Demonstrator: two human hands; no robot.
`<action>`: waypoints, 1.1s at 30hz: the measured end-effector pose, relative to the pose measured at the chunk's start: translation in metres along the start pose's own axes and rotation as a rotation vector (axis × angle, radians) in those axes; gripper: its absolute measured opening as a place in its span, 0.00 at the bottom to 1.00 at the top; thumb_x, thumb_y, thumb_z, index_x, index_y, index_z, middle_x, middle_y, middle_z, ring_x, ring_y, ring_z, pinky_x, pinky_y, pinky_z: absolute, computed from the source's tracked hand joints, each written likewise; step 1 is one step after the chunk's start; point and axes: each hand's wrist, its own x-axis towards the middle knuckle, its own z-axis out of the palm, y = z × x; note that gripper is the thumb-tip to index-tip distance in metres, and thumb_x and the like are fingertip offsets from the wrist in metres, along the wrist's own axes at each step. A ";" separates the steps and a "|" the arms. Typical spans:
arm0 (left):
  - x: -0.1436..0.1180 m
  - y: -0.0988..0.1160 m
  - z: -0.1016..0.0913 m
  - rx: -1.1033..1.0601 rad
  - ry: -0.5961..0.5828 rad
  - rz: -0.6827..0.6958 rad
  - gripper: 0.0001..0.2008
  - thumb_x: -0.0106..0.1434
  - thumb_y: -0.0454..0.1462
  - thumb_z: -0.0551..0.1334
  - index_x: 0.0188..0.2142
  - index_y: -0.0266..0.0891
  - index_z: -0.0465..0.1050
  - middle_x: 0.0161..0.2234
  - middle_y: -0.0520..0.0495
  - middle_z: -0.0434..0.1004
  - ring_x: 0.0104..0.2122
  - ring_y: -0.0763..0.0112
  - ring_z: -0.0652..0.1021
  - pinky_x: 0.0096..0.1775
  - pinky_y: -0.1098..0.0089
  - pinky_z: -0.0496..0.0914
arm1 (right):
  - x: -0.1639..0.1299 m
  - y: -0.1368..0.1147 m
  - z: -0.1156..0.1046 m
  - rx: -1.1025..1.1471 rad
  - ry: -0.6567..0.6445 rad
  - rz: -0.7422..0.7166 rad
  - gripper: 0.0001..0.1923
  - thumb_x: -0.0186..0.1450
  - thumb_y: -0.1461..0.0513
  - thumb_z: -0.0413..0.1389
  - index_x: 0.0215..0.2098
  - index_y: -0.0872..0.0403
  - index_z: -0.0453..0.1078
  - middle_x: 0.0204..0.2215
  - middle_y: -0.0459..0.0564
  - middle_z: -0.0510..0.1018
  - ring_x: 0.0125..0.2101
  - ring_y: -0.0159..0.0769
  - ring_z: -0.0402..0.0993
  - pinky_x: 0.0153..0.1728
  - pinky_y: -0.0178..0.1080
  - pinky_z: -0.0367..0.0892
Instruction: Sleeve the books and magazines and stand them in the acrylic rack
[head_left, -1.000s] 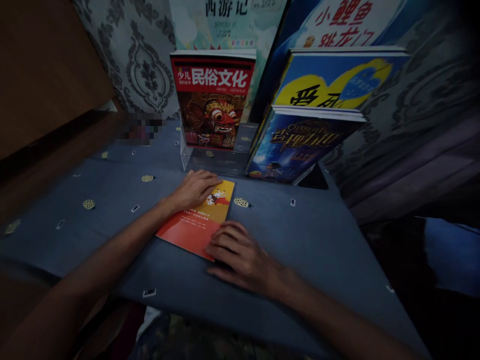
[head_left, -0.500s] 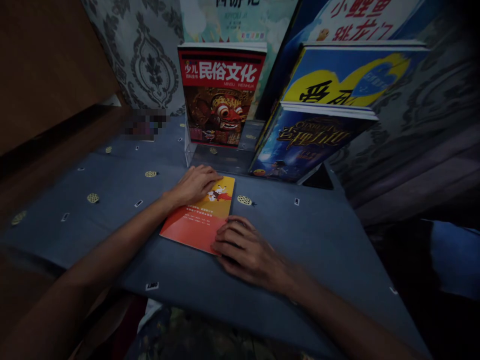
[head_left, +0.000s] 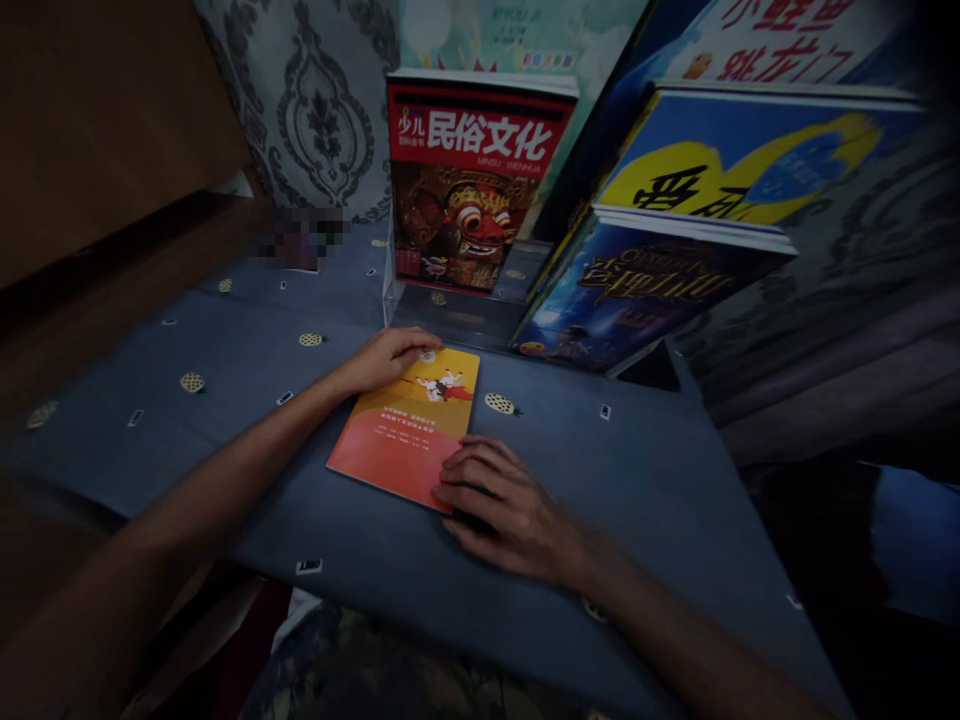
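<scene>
Both hands (head_left: 386, 358) (head_left: 506, 505) press flat glossy orange booklet (head_left: 409, 430) (thin, rectangular).

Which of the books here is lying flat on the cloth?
The thin orange-and-yellow booklet, under both hands. The red mask-cover book stands upright in the clear stand, and the blue books lean propped up at the right.

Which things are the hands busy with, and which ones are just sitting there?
In use:
- orange booklet, flat on the blue tablecloth
- left hand, on its far corner
- right hand, on its near corner

Just sitting there:
- red mask book, upright in a clear stand
- dark blue book, leaning
- yellow and blue book, behind it
</scene>
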 end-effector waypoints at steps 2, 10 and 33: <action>0.000 -0.003 0.000 -0.077 0.020 -0.036 0.18 0.67 0.34 0.53 0.49 0.37 0.79 0.50 0.44 0.82 0.50 0.64 0.80 0.55 0.62 0.71 | 0.001 0.000 -0.001 0.011 0.009 -0.003 0.07 0.68 0.64 0.58 0.45 0.54 0.71 0.37 0.52 0.80 0.44 0.39 0.76 0.55 0.51 0.70; 0.001 -0.011 -0.003 -0.290 0.090 -0.181 0.16 0.63 0.32 0.55 0.45 0.36 0.81 0.46 0.44 0.84 0.48 0.64 0.80 0.55 0.61 0.70 | 0.000 -0.001 0.000 0.023 0.003 0.002 0.08 0.68 0.64 0.58 0.46 0.54 0.72 0.38 0.52 0.79 0.44 0.40 0.75 0.55 0.52 0.70; 0.001 -0.014 0.000 -0.295 0.106 -0.161 0.14 0.64 0.31 0.56 0.42 0.36 0.81 0.44 0.45 0.84 0.45 0.67 0.81 0.52 0.62 0.72 | 0.001 -0.003 -0.002 -0.014 -0.011 -0.008 0.09 0.68 0.64 0.58 0.47 0.55 0.72 0.39 0.54 0.80 0.45 0.41 0.76 0.53 0.52 0.73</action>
